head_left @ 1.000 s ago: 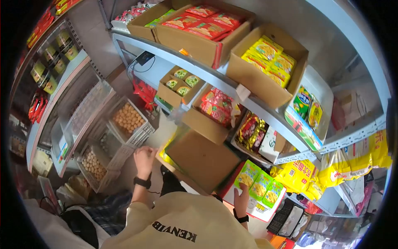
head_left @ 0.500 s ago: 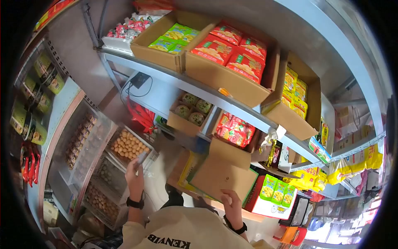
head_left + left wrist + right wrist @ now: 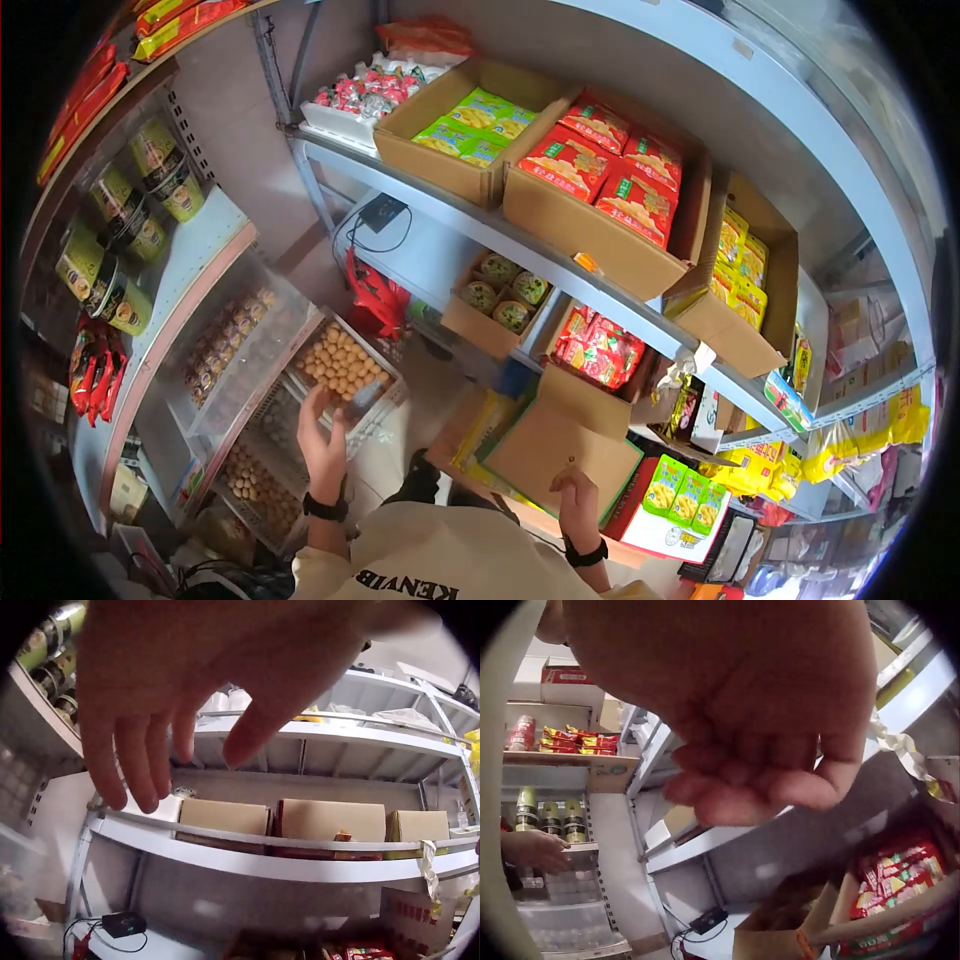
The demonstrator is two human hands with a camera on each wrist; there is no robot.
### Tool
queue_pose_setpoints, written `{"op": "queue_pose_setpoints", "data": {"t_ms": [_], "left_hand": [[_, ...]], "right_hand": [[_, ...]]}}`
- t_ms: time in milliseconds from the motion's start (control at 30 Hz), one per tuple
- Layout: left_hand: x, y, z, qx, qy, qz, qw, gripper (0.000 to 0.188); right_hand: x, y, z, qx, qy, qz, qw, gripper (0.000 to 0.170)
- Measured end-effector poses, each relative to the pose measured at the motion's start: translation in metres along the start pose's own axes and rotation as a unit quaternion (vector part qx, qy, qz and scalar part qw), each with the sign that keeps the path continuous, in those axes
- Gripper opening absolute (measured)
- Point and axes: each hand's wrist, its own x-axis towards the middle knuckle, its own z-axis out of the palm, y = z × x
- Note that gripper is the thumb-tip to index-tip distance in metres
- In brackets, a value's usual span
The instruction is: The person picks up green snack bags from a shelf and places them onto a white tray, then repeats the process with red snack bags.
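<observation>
My left hand [image 3: 323,445] is raised at the near edge of a white crate of brown eggs [image 3: 340,360], overlapping it in the head view. Its fingers hang relaxed with the thumb apart, and nothing is in them, as the left wrist view shows. A greyish flat piece [image 3: 370,393] lies over the eggs just beyond the fingertips. My right hand [image 3: 577,505] hovers in front of a brown cardboard box [image 3: 545,435] with its flap up. In the right wrist view, its fingers [image 3: 735,802] curl loosely toward the palm and hold nothing.
Metal shelving [image 3: 470,215] ahead carries cartons of green packets [image 3: 480,120], red packets [image 3: 570,160] and yellow packets [image 3: 735,260]. Below are a box of round tubs [image 3: 510,315] and a carton of red packets [image 3: 600,345]. At left stand cup containers [image 3: 120,300] on a shelf.
The head view has swung, bringing the upper cartons more into sight. My left hand has come over by the egg crate. My right hand has moved from the green packets to the cardboard box.
</observation>
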Motion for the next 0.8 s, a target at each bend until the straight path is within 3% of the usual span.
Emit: {"op": "queue_pose_setpoints", "data": {"t_ms": [233, 300, 433, 467, 533, 667, 800], "left_hand": [[0.030, -0.023, 0.024, -0.015, -0.030, 0.007, 0.999, 0.039], [0.057, -0.019, 0.040, -0.030, -0.050, 0.034, 0.998, 0.040], [0.137, 0.001, 0.063, -0.054, -0.088, 0.177, 0.979, 0.040], [0.163, 0.004, 0.069, -0.091, -0.106, 0.163, 0.977, 0.040], [0.213, 0.010, 0.078, -0.161, -0.143, 0.131, 0.968, 0.041], [0.300, 0.062, 0.087, -0.381, -0.232, 0.109, 0.888, 0.039], [0.368, 0.109, 0.105, -0.229, -0.240, 0.297, 0.895, 0.035]], "right_hand": [[0.007, -0.009, 0.047, 0.033, 0.016, 0.043, 0.998, 0.017], [0.020, -0.024, 0.059, 0.005, 0.006, 0.036, 0.999, 0.014], [0.066, -0.059, 0.082, 0.005, -0.018, 0.034, 0.999, 0.014], [0.083, -0.069, 0.089, 0.021, -0.016, 0.016, 1.000, 0.015], [0.117, -0.101, 0.105, 0.075, -0.024, -0.028, 0.997, 0.014], [0.200, -0.205, 0.134, 0.195, -0.032, -0.113, 0.974, 0.017], [0.292, -0.293, 0.146, 0.283, -0.005, -0.176, 0.943, 0.027]]}}
